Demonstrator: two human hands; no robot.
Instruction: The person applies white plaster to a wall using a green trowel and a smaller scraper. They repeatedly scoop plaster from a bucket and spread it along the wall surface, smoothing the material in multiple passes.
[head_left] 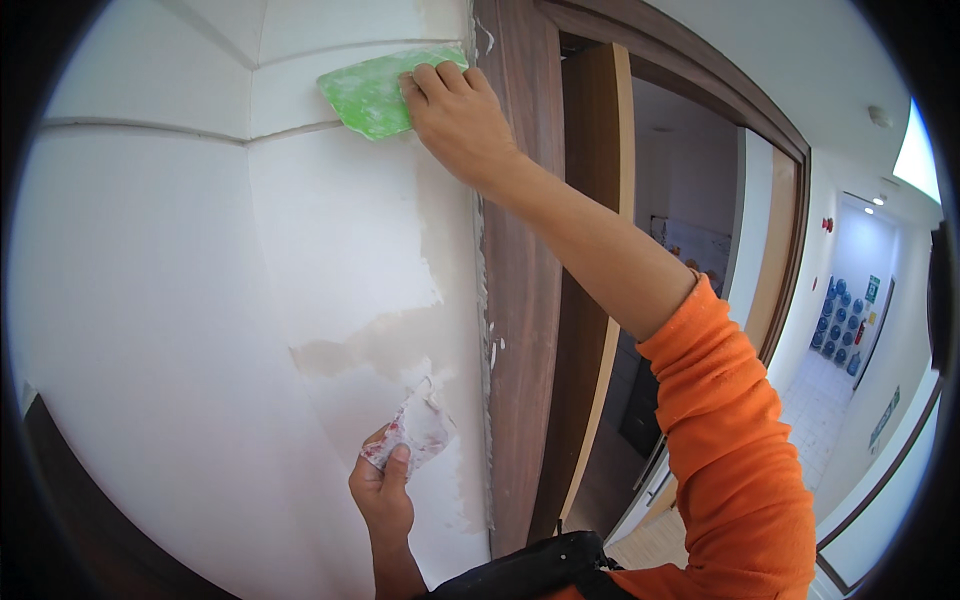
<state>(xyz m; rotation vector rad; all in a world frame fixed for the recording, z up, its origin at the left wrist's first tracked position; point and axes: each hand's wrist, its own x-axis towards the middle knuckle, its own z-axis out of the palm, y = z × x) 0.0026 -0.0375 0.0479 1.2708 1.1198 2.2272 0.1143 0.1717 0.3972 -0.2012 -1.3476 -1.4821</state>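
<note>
My right hand (455, 112) is raised high, its fingers closed over the right end of a green flat spreader (365, 95) smeared with white paste. The spreader lies against the white wall (330, 220), across a horizontal groove and close to the door frame. Lower down, my left hand (385, 490) pinches a small flat scraper (422, 428) between thumb and fingers. White paste with some reddish marks coats it, so its own material is hidden. Beige, damp-looking patches of filler (380, 340) run down the wall beside the frame.
A brown wooden door frame (520, 250) with paste specks stands right of the wall, its door (595, 270) ajar. A black strap or bag (530, 570) crosses my body below. Far right, a corridor holds stacked blue water bottles (838, 320) and a red extinguisher (860, 332).
</note>
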